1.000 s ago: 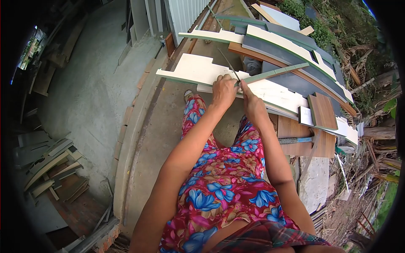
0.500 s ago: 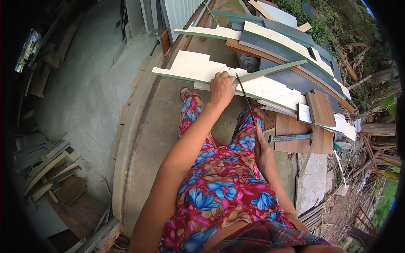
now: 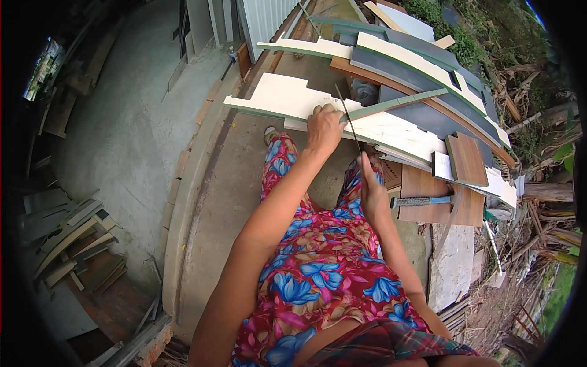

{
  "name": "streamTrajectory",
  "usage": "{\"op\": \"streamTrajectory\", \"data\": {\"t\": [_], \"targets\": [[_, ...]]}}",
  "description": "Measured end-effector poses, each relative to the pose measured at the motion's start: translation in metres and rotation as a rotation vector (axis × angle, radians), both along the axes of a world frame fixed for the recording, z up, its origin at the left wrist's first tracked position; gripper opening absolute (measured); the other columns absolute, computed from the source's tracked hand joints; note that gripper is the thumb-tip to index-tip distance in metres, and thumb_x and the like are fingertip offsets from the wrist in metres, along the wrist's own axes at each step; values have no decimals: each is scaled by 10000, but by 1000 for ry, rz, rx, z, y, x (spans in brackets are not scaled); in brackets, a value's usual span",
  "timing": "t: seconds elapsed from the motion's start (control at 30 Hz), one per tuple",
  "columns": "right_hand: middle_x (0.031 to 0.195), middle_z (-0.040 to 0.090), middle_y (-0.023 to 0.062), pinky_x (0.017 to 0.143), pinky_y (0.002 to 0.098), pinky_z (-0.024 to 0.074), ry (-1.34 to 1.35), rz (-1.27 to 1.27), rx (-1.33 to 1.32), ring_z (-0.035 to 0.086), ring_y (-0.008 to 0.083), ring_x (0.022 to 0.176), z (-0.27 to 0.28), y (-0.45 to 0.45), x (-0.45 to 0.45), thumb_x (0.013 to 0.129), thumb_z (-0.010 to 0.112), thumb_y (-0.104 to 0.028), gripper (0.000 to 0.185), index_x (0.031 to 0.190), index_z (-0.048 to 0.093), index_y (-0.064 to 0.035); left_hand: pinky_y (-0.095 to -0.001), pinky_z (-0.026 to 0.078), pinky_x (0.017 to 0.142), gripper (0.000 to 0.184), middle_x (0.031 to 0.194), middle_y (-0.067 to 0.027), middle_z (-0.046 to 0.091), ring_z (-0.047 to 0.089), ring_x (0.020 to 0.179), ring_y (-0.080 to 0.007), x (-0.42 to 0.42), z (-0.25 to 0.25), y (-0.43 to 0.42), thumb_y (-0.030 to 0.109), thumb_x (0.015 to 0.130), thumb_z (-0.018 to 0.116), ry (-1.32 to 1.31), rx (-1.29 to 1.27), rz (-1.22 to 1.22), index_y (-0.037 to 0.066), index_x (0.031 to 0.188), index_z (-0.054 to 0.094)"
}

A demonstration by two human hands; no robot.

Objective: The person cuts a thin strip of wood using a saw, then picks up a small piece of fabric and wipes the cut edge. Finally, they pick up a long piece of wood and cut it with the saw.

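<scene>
My left hand is closed on the near end of a narrow green strip of board, pressing it onto a cream-coloured board. The strip slants away to the right across the cream board. My right hand grips a handsaw, its thin dark blade seen nearly edge-on. The blade crosses the strip just right of my left fingers, its tip pointing away from me. The saw's handle is hidden in my right hand.
A hammer with a blue and black handle lies on a brown board at the right. A small wood-grain piece rests on the cream board. More long boards lie beyond. Offcuts are heaped on the left floor.
My right hand has pushed the saw forward, away from my body, so the blade reaches farther past the strip. My left hand keeps its hold on the strip. The view has shifted slightly.
</scene>
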State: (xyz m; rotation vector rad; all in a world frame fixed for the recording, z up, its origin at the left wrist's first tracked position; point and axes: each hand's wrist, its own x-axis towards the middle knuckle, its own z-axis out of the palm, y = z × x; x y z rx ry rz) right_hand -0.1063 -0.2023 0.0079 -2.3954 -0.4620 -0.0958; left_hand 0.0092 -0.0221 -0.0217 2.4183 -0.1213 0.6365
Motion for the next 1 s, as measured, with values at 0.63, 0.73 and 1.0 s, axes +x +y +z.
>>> {"op": "streamTrajectory", "data": {"t": [0.63,0.73,1.0], "targets": [[999,637,338,786,535,478,43,0,-83,620,502,936,8,26,60,979,432,-68,553,1519,326,-117,-471,505,755,174,875,-141,642,600,863,-372,1,4,0,133,747,778,5,-12,10,48,892,734],[1058,636,317,773,498,495,-10,13,18,622,500,925,-5,-6,-9,967,449,-15,610,1540,299,-159,-464,501,777,175,910,-118,647,599,925,-338,-1,2,-1,153,757,781,62,-14,17,59,900,744],[1014,634,318,702,512,483,80,-10,-22,630,480,883,14,-29,-25,969,455,-10,591,1524,345,-182,-461,497,797,176,932,-108,648,595,961,-323,1,3,0,153,763,779,74,0,-5,50,901,744]]}}
